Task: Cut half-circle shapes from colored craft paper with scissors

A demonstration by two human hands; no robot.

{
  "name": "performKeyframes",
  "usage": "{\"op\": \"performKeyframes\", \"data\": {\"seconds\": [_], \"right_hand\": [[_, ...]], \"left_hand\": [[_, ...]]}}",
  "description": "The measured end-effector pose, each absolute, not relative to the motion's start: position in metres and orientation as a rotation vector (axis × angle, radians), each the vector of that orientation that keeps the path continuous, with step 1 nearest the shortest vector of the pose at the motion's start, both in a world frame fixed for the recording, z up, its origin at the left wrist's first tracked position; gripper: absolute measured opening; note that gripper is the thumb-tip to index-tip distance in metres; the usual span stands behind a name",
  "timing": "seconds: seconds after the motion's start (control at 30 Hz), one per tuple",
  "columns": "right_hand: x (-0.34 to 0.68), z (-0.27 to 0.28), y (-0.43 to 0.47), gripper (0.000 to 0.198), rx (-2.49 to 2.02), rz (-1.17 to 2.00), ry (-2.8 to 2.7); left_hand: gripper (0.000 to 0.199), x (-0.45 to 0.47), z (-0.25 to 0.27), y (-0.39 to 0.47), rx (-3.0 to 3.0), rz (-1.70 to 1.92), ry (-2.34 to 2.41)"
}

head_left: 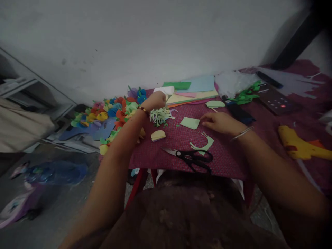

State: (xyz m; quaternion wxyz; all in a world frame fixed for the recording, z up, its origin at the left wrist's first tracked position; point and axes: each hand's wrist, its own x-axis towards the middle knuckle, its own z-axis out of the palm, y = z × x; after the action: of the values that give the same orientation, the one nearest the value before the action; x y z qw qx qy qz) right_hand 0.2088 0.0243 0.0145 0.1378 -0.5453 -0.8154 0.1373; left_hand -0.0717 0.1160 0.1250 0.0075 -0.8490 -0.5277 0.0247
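Past the lap (pixel 181 211): green paper (pixel 190 122) just left of the unclenched right hand (pixel 217 122), left hand's (pixel 156 99) grip unclear

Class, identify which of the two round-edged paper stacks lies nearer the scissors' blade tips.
The pale yellow stack, close to the scissors; the rounded pale green stack lies farther off, past the right hand.

This seems to be a home: cut paper (pixel 190 122) lies on a cloth-covered counter (pixel 228 155), and a purple toy-like vehicle (pixel 19 205) stands nearby.

Dark brown garment (pixel 181 214), beaded bracelet (pixel 143 110), thin silvery bangle (pixel 242 133)
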Motion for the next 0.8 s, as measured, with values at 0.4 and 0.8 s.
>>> {"op": "performKeyframes", "data": {"seconds": [0.4, 0.8], "right_hand": [[0.215, 0.019, 0.022, 0.033, -1.595, 0.337, -2.388], [0.225, 0.013, 0.029, 0.035, -1.557, 0.313, -2.352]], "left_hand": [[0.047, 0.044, 0.069, -0.036, -3.045, 0.351, -1.089], [0.020, 0.058, 0.041, -0.041, -3.108, 0.353, -0.983]]}}
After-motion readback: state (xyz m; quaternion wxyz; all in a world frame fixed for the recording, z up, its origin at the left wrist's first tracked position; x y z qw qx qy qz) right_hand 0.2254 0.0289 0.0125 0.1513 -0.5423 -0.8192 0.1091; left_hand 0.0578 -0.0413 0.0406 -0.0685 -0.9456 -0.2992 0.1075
